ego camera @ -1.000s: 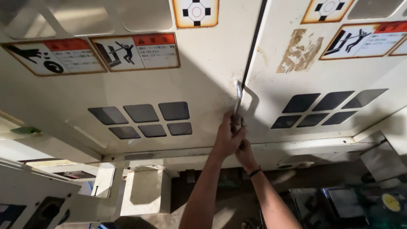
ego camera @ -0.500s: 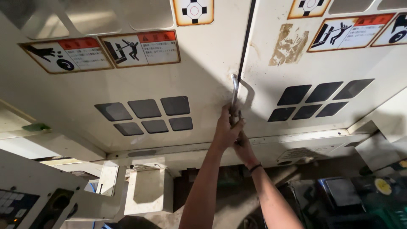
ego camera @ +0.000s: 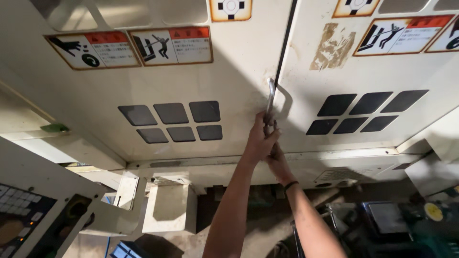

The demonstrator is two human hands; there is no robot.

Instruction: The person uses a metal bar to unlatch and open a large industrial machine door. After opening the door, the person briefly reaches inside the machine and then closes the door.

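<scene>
One head-worn view faces the cream machine doors [ego camera: 191, 86] from near.

Two cream machine doors [ego camera: 191, 86] meet at a dark vertical seam [ego camera: 285, 43]. Each carries a cluster of dark square panes [ego camera: 174, 120], the right cluster [ego camera: 366, 112] slanted. Orange-edged warning stickers [ego camera: 129, 48] run along the top, with a torn label patch [ego camera: 333, 47] on the right door. A grey keypad [ego camera: 19, 210] sits lower left, a cream box [ego camera: 169, 208] below.
</scene>
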